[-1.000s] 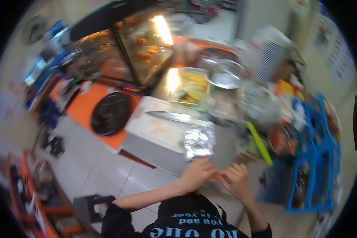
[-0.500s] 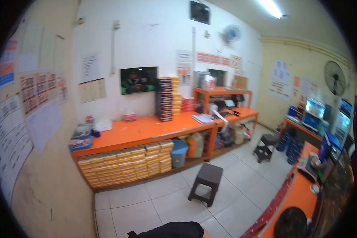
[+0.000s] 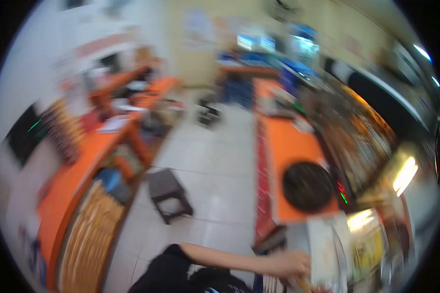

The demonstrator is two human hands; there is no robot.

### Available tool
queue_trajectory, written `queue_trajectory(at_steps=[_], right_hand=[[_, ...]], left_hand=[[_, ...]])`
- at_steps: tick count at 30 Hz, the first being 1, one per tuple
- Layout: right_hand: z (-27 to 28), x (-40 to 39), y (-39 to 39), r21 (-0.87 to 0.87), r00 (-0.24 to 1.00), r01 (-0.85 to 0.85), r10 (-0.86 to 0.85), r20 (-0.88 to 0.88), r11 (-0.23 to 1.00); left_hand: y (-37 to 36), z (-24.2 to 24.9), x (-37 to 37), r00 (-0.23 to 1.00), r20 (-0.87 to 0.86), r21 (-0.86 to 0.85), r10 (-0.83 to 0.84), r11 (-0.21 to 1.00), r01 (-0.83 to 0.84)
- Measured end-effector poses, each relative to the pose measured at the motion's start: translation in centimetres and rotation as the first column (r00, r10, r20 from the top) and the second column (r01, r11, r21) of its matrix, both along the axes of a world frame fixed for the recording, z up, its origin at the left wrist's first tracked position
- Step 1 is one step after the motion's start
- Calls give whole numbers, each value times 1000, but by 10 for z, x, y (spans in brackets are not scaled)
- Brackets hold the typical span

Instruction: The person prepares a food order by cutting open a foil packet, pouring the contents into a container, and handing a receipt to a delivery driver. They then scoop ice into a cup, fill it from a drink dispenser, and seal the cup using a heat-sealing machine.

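Note:
My left hand [image 3: 289,263] reaches across to the right from a dark sleeve [image 3: 167,266], low in the view. Its fingers look curled closed, though motion blurs them. Just below it shows a blurred light-brown strip, perhaps a handle; whether the hand grips it is not clear. Beside the hand lies a pale, whitish work surface [image 3: 325,244]. To its right is a shiny container [image 3: 369,239] with something yellow inside. My right hand does not show.
An orange counter [image 3: 303,141] with a round dark object [image 3: 307,185] runs along the right, beside a glass display case [image 3: 357,132]. A dark stool [image 3: 170,193] stands on the tiled floor. Another orange counter [image 3: 83,168] lines the left, with stacked boxes [image 3: 90,234] beneath.
My view has swung to the right, bringing the right counter and display case closer to the middle. My left arm and hand have come into view at the bottom.

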State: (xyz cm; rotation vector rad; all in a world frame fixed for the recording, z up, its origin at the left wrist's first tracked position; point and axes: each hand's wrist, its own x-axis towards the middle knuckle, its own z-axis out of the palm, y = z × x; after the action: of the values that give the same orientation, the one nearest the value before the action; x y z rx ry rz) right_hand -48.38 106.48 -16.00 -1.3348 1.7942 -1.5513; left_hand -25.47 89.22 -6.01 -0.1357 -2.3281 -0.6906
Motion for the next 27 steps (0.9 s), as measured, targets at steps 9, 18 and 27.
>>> queue_trajectory(at_steps=[9,18,27], right_hand=[[22,134,-71,135,994,8,-23,109,991],[-10,20,-178,-10,677,725,-716,-172,688],[-33,-88,-217,-857,-77,355,-902,-425,374]], left_hand=[[-62,47,48,962,239,172,129,970,-173],[-121,162,93,786,-506,318,357,923,-214],[-244,218,63,593,-738,299,320,944,-137]])
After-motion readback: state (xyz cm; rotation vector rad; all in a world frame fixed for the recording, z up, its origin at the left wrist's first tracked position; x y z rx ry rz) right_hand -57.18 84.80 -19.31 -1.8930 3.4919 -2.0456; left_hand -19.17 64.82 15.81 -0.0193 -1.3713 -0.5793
